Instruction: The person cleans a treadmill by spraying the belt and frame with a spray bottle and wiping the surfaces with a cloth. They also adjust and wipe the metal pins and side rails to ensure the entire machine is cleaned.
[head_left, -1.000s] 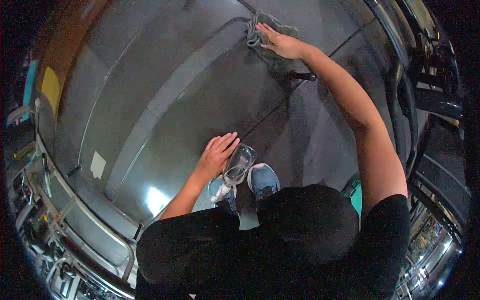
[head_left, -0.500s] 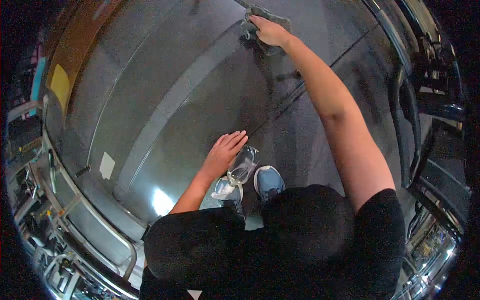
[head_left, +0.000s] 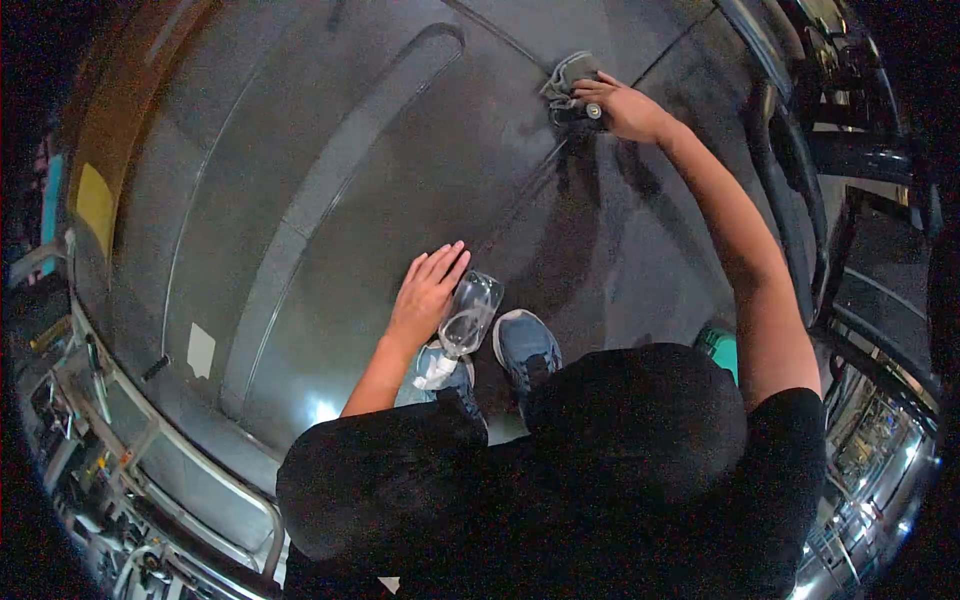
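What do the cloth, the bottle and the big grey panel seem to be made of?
Cloth: soft grey fabric, perhaps microfibre; it bunches in folds.
Bottle: clear plastic, probably; see-through, glossy highlights.
Panel: likely painted metal, semi-gloss; it reflects a lamp.

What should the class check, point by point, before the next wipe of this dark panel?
1. Cloth in right hand: ok, fingers curled on it.
2. Cloth against panel: ok, touching.
3. Left hand braced on panel: ok, fingers flat.
4. Bottle secure at left hand: cannot tell, grip hidden.
5. Liquid left in bottle: cannot tell.
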